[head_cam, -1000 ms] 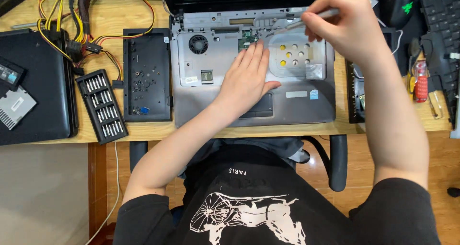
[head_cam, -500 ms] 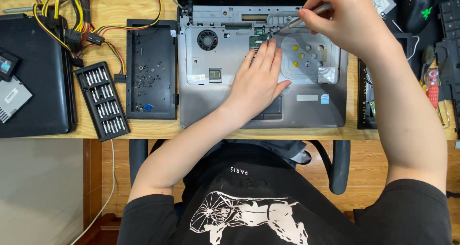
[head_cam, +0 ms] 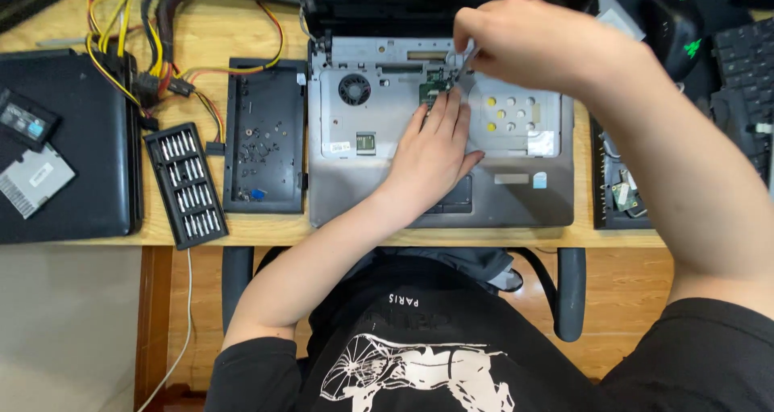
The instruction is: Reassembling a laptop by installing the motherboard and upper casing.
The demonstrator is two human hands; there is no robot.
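1. Where the desk (head_cam: pixel 242 33) runs across the top of the view, an opened grey laptop (head_cam: pixel 516 194) sits at the middle of its near edge, keyboard off and fan exposed.
2. At the desk's left edge lies a closed black laptop (head_cam: pixel 72 186), with a small grey drive and a black battery on its lid.
3. Between the two laptops rests a black cover panel (head_cam: pixel 266 138), with loose screws in it.
4. Just left of the panel, a bit case (head_cam: pixel 185 185) reaches the near edge.
5. Yellow, red and black cables (head_cam: pixel 153 57) spread over the far left corner.
6. Left hand (head_cam: pixel 431 158) lies flat on the grey laptop, fingers apart, tips by the small green board.
7. Right hand (head_cam: pixel 524 41) hovers above the laptop's far edge, clamped on a thin screwdriver (head_cam: pixel 466 60), whose tip points down at that board.
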